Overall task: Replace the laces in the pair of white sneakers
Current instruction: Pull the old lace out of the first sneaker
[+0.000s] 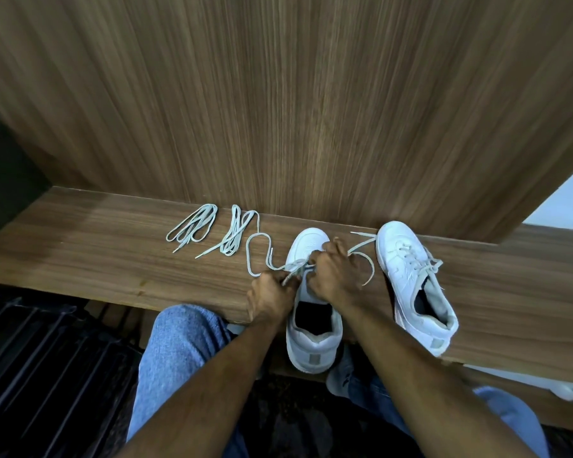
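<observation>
Centre stage, the near white sneaker [313,338] stands toe-away on the wooden shelf [96,256], its heel hanging just over the front edge, dark opening facing up. Both hands are right on top of it: the left hand [270,297] is closed around a strand of the lace [262,256] at the shoe's left side, and the right hand [333,271] is curled tight over the eyelet area, fingers pinching lace too. One loose end snakes off leftward across the wood; another loops out to the right. Beside it on the right sits the second sneaker [414,285], fully laced and angled outward. Further left lie two bundled laces [194,228] and [235,234], pale grey-white, well apart from the shoes. Behind everything rises a walnut-grain panel [295,110]. Below, blue jeans [179,358] and a dark slatted floor [37,365].
</observation>
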Tool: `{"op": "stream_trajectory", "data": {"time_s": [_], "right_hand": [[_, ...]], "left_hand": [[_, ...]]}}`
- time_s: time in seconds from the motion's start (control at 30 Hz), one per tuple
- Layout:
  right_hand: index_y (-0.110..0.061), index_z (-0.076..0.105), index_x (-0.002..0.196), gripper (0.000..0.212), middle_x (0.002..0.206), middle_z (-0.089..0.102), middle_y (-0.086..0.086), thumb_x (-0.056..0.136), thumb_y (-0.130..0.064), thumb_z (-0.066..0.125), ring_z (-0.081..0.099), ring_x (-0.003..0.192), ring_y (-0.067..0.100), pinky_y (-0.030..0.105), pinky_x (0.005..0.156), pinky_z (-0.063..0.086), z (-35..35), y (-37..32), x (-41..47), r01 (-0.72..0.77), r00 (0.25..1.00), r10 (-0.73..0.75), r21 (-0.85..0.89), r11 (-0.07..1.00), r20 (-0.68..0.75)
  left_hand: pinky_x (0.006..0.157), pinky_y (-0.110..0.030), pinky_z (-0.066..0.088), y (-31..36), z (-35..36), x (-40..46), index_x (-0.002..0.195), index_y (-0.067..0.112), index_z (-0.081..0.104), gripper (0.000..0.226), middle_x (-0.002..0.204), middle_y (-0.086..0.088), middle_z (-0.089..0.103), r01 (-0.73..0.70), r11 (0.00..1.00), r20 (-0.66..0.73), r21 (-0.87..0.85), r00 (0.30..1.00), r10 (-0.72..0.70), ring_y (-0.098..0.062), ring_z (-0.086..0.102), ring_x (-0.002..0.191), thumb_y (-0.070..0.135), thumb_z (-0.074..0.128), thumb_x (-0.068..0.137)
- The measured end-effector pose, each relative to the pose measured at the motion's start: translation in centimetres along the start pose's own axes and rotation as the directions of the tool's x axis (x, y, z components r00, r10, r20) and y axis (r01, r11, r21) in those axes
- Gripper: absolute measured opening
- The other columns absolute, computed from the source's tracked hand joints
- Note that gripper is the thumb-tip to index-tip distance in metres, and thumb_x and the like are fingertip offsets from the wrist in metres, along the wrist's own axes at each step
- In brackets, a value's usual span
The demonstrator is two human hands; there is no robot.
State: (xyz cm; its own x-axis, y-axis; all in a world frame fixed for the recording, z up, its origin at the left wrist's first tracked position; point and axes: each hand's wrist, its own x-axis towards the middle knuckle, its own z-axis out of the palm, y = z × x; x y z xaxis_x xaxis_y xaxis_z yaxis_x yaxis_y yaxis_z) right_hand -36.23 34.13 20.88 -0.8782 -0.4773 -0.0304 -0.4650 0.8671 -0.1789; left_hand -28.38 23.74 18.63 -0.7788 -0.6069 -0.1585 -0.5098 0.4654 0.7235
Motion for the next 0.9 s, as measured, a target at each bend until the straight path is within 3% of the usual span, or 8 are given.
{"op": "stream_trajectory", "data": {"time_s": [0.17, 0.27, 0.37, 0.43, 0.57, 0.67, 0.8, 0.9], "right_hand": [[-0.02, 0.074, 0.085, 0.015, 0.113, 0.058, 0.005, 0.083, -0.016, 0.059, 0.05, 0.119, 0.024, 0.036, 0.096, 0.041, 0.5, 0.7, 0.9, 0.006, 0.99, 0.043, 0.348, 0.938, -0.134], [-0.014, 0.072, 0.076, 0.02, 0.102, 0.062, 0.008, 0.081, -0.001, 0.058, 0.059, 0.096, 0.019, 0.021, 0.08, 0.039, -2.4, 1.6, 0.6, -0.068, 0.927, 0.323, 0.757, 0.65, -0.194], [-0.019, 0.066, 0.071, 0.023, 0.1, 0.062, 0.007, 0.083, -0.002, 0.057, 0.058, 0.08, 0.005, 0.015, 0.079, 0.045, -5.1, 2.8, 0.0, 0.038, 0.802, 0.519, 0.893, 0.448, -0.295], [-0.025, 0.066, 0.085, 0.019, 0.106, 0.059, 0.001, 0.083, -0.008, 0.058, 0.058, 0.089, 0.009, 0.027, 0.081, 0.047, -5.2, 3.3, -0.2, -0.006, 0.8, 0.494, 0.818, 0.575, -0.341], [-0.028, 0.059, 0.125, 0.044, 0.133, 0.046, 0.003, 0.082, -0.027, 0.065, 0.046, 0.124, 0.022, 0.037, 0.098, 0.041, -2.9, 3.1, -0.1, -0.013, 0.962, 0.112, 0.367, 0.93, -0.251], [-0.027, 0.059, 0.127, 0.044, 0.145, 0.037, 0.003, 0.084, -0.038, 0.06, 0.019, 0.144, 0.023, 0.047, 0.112, 0.028, -1.0, 1.5, -0.1, 0.041, 0.998, -0.038, 0.073, 0.996, -0.04], [-0.021, 0.069, 0.111, 0.03, 0.131, 0.049, 0.005, 0.086, -0.034, 0.056, 0.035, 0.133, 0.024, 0.048, 0.104, 0.037, 0.8, 0.8, 0.7, 0.026, 1.0, -0.025, 0.101, 0.995, -0.012], [-0.021, 0.074, 0.084, 0.014, 0.105, 0.061, 0.001, 0.082, -0.02, 0.06, 0.054, 0.103, 0.016, 0.033, 0.091, 0.045, 1.0, 1.5, 0.9, -0.013, 0.989, 0.074, 0.423, 0.906, -0.127]], "left_hand": [[0.076, -0.039, 0.053, 0.0, -0.1, 0.0, 0.099, 0.028, 0.073, 0.034, 0.096, -0.018, 0.069, -0.017, 1.0, -0.002, 0.019, 1.0, 0.017, -0.04, 0.063, 0.093, 0.055, 0.061, 0.083], [0.078, -0.041, 0.054, 0.0, -0.2, 0.0, 0.1, 0.029, 0.073, 0.031, 0.095, -0.017, 0.07, -0.015, 1.0, 0.004, -0.001, 1.0, 0.015, -0.039, 0.065, 0.092, 0.052, 0.062, 0.083], [0.079, -0.041, 0.054, 0.1, -0.1, -0.1, 0.101, 0.032, 0.073, 0.029, 0.096, -0.016, 0.071, -0.012, 1.0, 0.005, -0.001, 1.0, 0.012, -0.039, 0.065, 0.093, 0.052, 0.061, 0.083], [0.08, -0.041, 0.054, 0.1, -0.1, -0.1, 0.101, 0.032, 0.073, 0.029, 0.097, -0.016, 0.07, -0.009, 1.0, 0.002, 0.004, 1.0, 0.009, -0.039, 0.064, 0.094, 0.051, 0.061, 0.083], [0.081, -0.04, 0.054, 0.1, 0.0, -0.1, 0.103, 0.031, 0.072, 0.032, 0.098, -0.016, 0.07, -0.002, 1.0, 0.01, 0.021, 1.0, 0.001, -0.04, 0.064, 0.095, 0.053, 0.06, 0.084], [0.079, -0.039, 0.053, 0.0, 0.1, 0.0, 0.103, 0.03, 0.072, 0.036, 0.1, -0.017, 0.069, 0.009, 0.999, 0.012, 0.035, 1.0, -0.01, -0.04, 0.062, 0.097, 0.056, 0.06, 0.082], [0.079, -0.04, 0.053, 0.1, 0.0, 0.1, 0.103, 0.031, 0.072, 0.037, 0.099, -0.018, 0.069, 0.003, 0.999, 0.024, 0.041, 1.0, -0.004, -0.04, 0.062, 0.097, 0.059, 0.059, 0.082], [0.079, -0.04, 0.053, 0.1, -0.2, 0.1, 0.102, 0.03, 0.072, 0.034, 0.099, -0.018, 0.069, 0.013, 0.999, 0.028, 0.036, 1.0, -0.014, -0.041, 0.062, 0.097, 0.056, 0.06, 0.083]]}}
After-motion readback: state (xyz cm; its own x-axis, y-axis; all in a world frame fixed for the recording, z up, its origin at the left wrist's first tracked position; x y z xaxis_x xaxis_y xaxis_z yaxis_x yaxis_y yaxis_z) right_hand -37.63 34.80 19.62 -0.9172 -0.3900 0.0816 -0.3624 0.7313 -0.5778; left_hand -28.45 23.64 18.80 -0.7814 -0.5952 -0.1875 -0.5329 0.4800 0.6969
